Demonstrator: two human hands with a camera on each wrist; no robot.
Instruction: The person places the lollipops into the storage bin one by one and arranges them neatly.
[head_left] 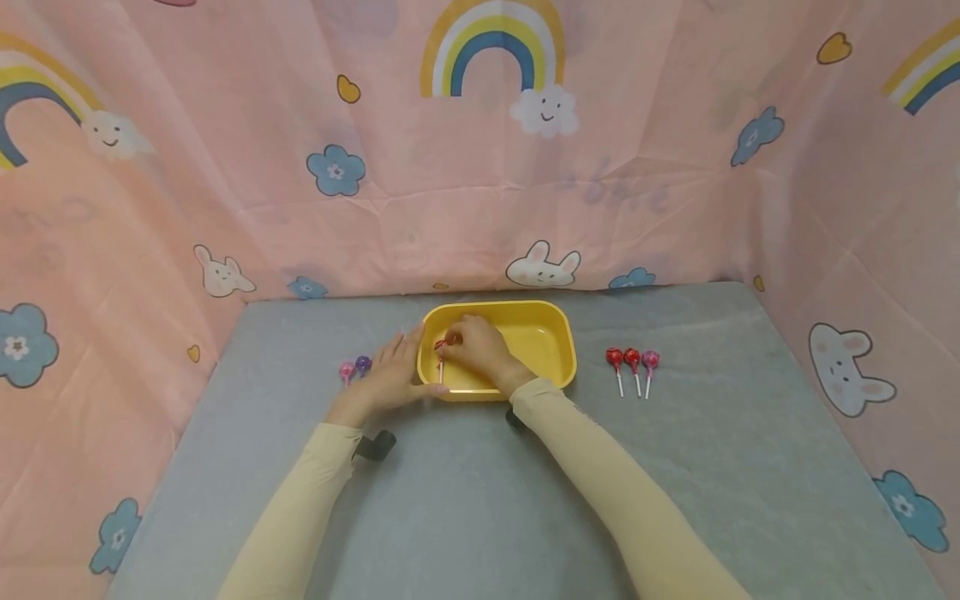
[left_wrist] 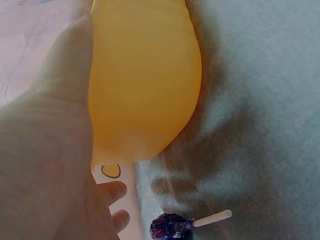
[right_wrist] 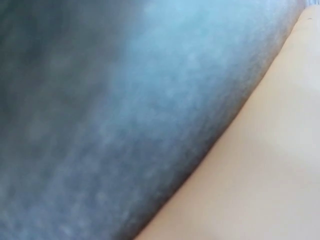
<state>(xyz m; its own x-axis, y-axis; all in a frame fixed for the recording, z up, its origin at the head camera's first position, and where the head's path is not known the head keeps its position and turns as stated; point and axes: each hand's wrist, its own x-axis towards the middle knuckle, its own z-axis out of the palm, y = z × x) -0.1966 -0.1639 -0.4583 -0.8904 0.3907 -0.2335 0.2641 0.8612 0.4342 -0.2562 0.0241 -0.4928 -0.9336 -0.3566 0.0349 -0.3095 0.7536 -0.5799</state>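
A yellow plastic bin (head_left: 536,390) stands at the far middle of the table. My left hand (head_left: 386,379) rests against its left end, fingers straight along the outside and thumb by the front rim. Inside the bin, my right hand (head_left: 480,348) pinches a red-wrapped lollipop (head_left: 440,346) near the left wall, its white stick toward the front. Beside my left hand lie a pink lollipop (head_left: 347,370) and a purple lollipop (head_left: 363,364); the purple one's white stick shows in the left wrist view. The right wrist view holds only blurred cloth and bare skin.
To the right of the bin, two red lollipops (head_left: 615,358) (head_left: 632,359) and a pink-purple lollipop (head_left: 650,360) lie in a row, sticks toward the front. Grey cloth (head_left: 465,500) covers the table. Pink printed curtains (head_left: 420,208) hang behind and at both sides.
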